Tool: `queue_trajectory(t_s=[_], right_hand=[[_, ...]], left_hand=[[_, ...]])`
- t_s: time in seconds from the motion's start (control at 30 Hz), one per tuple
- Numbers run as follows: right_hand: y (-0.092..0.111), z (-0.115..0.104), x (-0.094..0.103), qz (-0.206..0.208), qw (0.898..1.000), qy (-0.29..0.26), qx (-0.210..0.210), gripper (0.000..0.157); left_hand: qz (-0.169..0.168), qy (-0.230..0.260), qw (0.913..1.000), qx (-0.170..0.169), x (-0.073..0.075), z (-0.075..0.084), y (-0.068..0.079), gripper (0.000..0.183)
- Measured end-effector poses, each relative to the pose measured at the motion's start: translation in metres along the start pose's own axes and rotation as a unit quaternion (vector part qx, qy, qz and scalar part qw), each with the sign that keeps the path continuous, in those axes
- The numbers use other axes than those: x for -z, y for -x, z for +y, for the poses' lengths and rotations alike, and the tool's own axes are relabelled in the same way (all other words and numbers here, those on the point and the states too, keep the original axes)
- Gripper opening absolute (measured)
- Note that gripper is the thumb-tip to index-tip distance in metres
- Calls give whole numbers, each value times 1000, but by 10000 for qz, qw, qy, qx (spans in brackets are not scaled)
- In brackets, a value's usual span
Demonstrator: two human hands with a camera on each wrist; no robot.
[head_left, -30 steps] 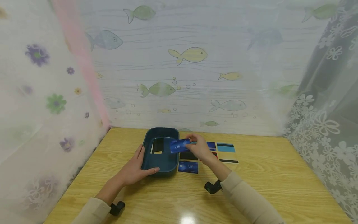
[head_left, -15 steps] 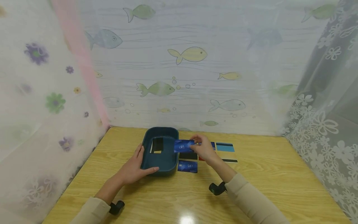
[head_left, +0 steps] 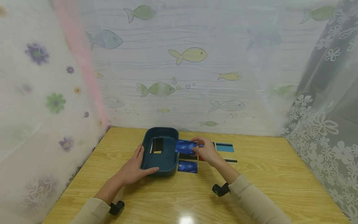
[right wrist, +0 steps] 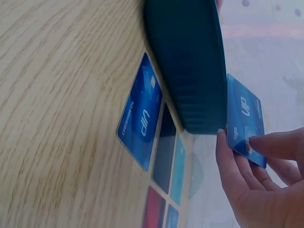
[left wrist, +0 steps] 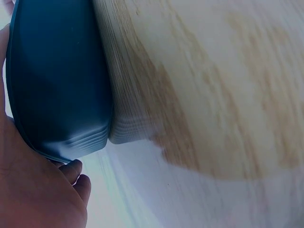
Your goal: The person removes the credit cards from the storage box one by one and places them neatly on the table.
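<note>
My left hand (head_left: 132, 169) grips the dark blue tray (head_left: 162, 165) at its left side and near corner, thumb along the front rim. Inside the tray a black card (head_left: 158, 145) overlaps lighter ones. Between thumb and fingers my right hand (head_left: 207, 153) pinches a blue VIP card (head_left: 184, 146), raised by the tray's right rim. The right wrist view shows that held card (right wrist: 244, 116) beside the tray wall (right wrist: 197, 71). Another blue VIP card (head_left: 187, 167) lies on the table just right of the tray.
More cards lie in rows to the right: a black one (head_left: 188, 156), a partly covered red one (head_left: 202, 158), a light blue one (head_left: 225, 147) and a pale one with a dark stripe (head_left: 230, 161). A patterned curtain (head_left: 195, 102) hangs behind the wooden table (head_left: 167, 199).
My right hand has moved right with the VIP card, from over the tray's right part to its right rim. The left hand and tray have stayed put.
</note>
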State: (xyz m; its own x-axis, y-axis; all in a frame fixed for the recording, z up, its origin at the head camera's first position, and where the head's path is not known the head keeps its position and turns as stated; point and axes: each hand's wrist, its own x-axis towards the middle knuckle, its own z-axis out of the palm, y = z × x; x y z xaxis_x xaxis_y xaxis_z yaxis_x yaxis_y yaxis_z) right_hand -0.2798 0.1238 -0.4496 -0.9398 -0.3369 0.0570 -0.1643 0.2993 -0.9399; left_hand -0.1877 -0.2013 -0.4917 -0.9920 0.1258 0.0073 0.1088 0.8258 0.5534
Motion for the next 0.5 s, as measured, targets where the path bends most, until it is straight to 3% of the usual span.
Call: queue_trajectory(t_s=[0.3,0.5], right_hand=[[5,1,13,46,10000,54,-51,35],[12,5,25,10,9993,382,-58,34]], left_hand=[[-76,22,10000,55,2,-1,-1,129],[-67,13,10000,25,0,-3,-1,130]])
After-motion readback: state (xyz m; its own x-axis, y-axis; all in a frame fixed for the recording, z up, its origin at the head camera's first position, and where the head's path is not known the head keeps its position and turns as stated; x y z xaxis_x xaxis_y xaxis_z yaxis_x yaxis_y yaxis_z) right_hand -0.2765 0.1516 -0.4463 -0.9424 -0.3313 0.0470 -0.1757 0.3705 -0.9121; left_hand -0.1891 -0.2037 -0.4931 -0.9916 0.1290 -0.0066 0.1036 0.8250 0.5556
